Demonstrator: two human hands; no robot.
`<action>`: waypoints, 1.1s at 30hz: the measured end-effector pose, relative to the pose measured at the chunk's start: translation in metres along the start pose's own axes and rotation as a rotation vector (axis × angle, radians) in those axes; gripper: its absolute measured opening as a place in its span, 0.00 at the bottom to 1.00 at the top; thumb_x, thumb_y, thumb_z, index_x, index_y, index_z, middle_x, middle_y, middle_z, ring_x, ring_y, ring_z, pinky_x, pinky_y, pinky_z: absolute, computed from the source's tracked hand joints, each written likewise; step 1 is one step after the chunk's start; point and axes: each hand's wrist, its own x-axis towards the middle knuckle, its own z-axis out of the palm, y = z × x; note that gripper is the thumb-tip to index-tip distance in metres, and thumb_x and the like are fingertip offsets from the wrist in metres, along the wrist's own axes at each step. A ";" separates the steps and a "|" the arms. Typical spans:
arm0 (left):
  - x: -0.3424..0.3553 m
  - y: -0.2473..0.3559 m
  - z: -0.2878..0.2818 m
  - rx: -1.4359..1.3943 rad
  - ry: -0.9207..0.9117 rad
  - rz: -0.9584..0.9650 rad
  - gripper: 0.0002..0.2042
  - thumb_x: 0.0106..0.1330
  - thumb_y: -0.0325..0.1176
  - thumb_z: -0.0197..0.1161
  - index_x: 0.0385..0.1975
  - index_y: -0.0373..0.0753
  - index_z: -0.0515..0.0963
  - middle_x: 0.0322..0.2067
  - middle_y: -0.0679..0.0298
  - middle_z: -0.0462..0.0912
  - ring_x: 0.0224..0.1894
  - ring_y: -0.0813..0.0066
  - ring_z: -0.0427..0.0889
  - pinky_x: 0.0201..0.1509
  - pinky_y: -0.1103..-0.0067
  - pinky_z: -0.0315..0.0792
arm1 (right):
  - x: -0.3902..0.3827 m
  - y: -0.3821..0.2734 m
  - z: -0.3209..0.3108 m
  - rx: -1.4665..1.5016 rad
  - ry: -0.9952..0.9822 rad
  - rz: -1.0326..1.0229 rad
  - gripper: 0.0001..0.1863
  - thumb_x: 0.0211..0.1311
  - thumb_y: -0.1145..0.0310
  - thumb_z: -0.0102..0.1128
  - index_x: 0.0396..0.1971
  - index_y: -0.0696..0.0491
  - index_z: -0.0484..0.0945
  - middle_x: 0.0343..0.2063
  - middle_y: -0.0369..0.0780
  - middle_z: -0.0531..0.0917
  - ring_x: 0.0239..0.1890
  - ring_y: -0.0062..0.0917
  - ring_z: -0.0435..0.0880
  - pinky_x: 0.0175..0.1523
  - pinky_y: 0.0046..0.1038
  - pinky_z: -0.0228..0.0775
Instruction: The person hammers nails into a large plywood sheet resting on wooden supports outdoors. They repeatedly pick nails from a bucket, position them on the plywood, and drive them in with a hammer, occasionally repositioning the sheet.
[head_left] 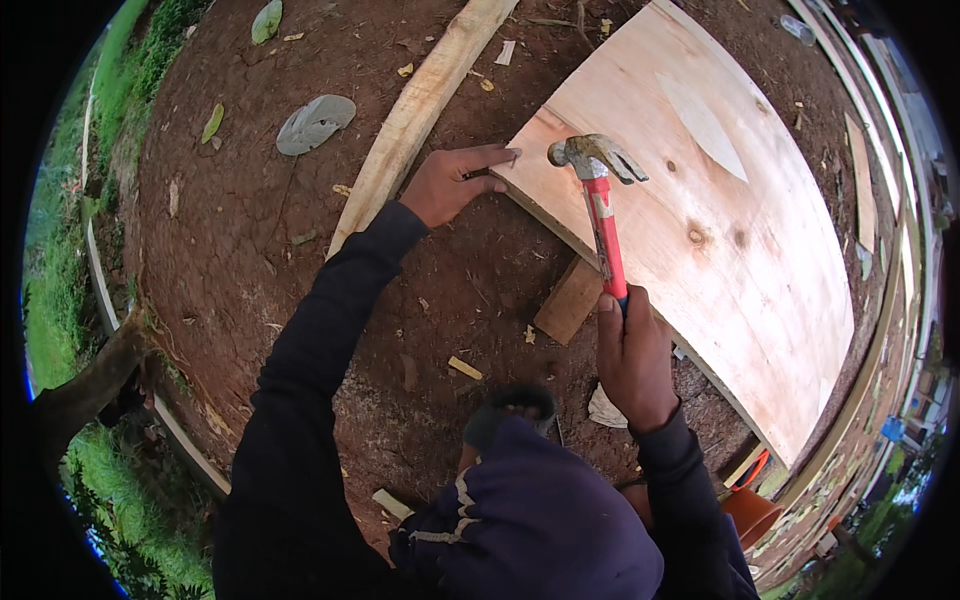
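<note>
A large sheet of plywood (740,270) with knots and a pale oval patch lies raised off the ground ahead of me and to the right. At its near left corner my left hand (450,185) is closed in a pinch, with what looks like a small nail (515,158) standing at the fingertips. My right hand (637,360) is wrapped round the lower handle of a claw hammer (605,215) with a red grip. The hammer's head is over the plywood, to the right of the nail and apart from it.
A long timber plank (415,110) lies on the brown soil beside my left hand. A short wood block (568,300) sticks out from under the plywood's near edge. An orange bucket (750,515) stands at lower right, and a grey leaf (316,124) lies at far left.
</note>
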 end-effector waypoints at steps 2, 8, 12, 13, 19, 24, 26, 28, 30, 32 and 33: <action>0.002 0.000 -0.002 -0.090 -0.033 -0.002 0.23 0.66 0.20 0.64 0.62 0.37 0.79 0.59 0.59 0.84 0.61 0.75 0.80 0.63 0.77 0.75 | -0.012 0.015 0.006 -0.017 -0.025 0.028 0.13 0.75 0.64 0.55 0.39 0.59 0.67 0.18 0.55 0.77 0.24 0.60 0.78 0.29 0.54 0.66; 0.033 -0.007 -0.022 -0.428 0.059 -0.270 0.18 0.72 0.43 0.64 0.50 0.34 0.84 0.48 0.56 0.87 0.43 0.74 0.83 0.49 0.71 0.76 | -0.026 0.036 0.023 -0.091 -0.041 0.096 0.13 0.76 0.67 0.54 0.35 0.59 0.66 0.17 0.57 0.74 0.23 0.60 0.75 0.29 0.55 0.63; 0.091 -0.023 -0.008 0.026 0.151 -0.242 0.31 0.75 0.61 0.53 0.32 0.32 0.83 0.27 0.55 0.84 0.25 0.68 0.77 0.36 0.66 0.72 | -0.026 0.035 0.025 -0.109 -0.058 0.086 0.13 0.76 0.66 0.54 0.36 0.60 0.65 0.18 0.57 0.75 0.24 0.61 0.75 0.30 0.55 0.64; 0.109 -0.020 -0.003 0.105 0.087 -0.239 0.34 0.76 0.63 0.51 0.28 0.32 0.81 0.23 0.54 0.80 0.23 0.65 0.76 0.35 0.65 0.72 | -0.026 0.036 0.024 -0.119 -0.062 0.092 0.13 0.77 0.66 0.53 0.36 0.59 0.65 0.18 0.57 0.75 0.24 0.61 0.75 0.30 0.55 0.64; 0.130 -0.011 0.026 0.095 0.014 -0.078 0.34 0.77 0.60 0.50 0.20 0.30 0.69 0.14 0.56 0.67 0.21 0.65 0.68 0.33 0.64 0.68 | -0.025 0.040 0.020 -0.116 -0.079 0.108 0.13 0.75 0.64 0.56 0.41 0.59 0.68 0.20 0.57 0.78 0.25 0.60 0.79 0.30 0.54 0.69; 0.127 -0.008 0.019 0.115 -0.018 -0.063 0.32 0.77 0.57 0.52 0.20 0.30 0.68 0.14 0.60 0.63 0.21 0.70 0.64 0.32 0.65 0.67 | -0.060 0.064 0.027 -0.159 -0.063 -0.088 0.15 0.72 0.62 0.60 0.47 0.59 0.72 0.26 0.52 0.81 0.26 0.53 0.83 0.30 0.48 0.74; 0.126 -0.012 0.023 0.055 -0.006 -0.062 0.32 0.77 0.57 0.52 0.21 0.30 0.70 0.14 0.61 0.63 0.21 0.71 0.64 0.32 0.66 0.67 | -0.080 0.077 0.026 -0.199 -0.144 -0.163 0.17 0.71 0.59 0.62 0.48 0.57 0.74 0.31 0.48 0.83 0.27 0.49 0.85 0.29 0.47 0.78; 0.129 -0.024 0.023 0.044 -0.009 -0.058 0.32 0.77 0.58 0.52 0.23 0.30 0.73 0.14 0.62 0.63 0.21 0.73 0.63 0.32 0.68 0.66 | -0.085 0.085 0.033 -0.195 -0.200 -0.176 0.18 0.69 0.58 0.64 0.46 0.57 0.75 0.31 0.48 0.83 0.30 0.47 0.86 0.32 0.46 0.78; 0.132 -0.035 0.025 -0.013 0.001 -0.061 0.31 0.77 0.58 0.53 0.23 0.31 0.74 0.14 0.65 0.62 0.22 0.76 0.63 0.31 0.70 0.65 | -0.085 0.094 0.044 -0.172 -0.132 -0.100 0.19 0.68 0.58 0.65 0.46 0.58 0.77 0.31 0.48 0.84 0.32 0.47 0.86 0.35 0.44 0.79; 0.130 -0.031 0.030 -0.107 0.021 -0.086 0.31 0.76 0.58 0.54 0.23 0.32 0.76 0.15 0.68 0.62 0.23 0.80 0.62 0.30 0.72 0.64 | -0.072 0.101 0.063 -0.111 0.051 0.065 0.19 0.68 0.59 0.66 0.47 0.60 0.77 0.33 0.49 0.84 0.33 0.47 0.87 0.38 0.43 0.79; 0.128 -0.031 0.031 -0.162 0.029 -0.122 0.30 0.76 0.57 0.55 0.23 0.33 0.76 0.15 0.70 0.62 0.23 0.82 0.61 0.30 0.73 0.64 | -0.063 0.099 0.067 -0.027 0.091 0.090 0.20 0.68 0.60 0.65 0.48 0.60 0.77 0.33 0.50 0.84 0.34 0.48 0.86 0.39 0.43 0.79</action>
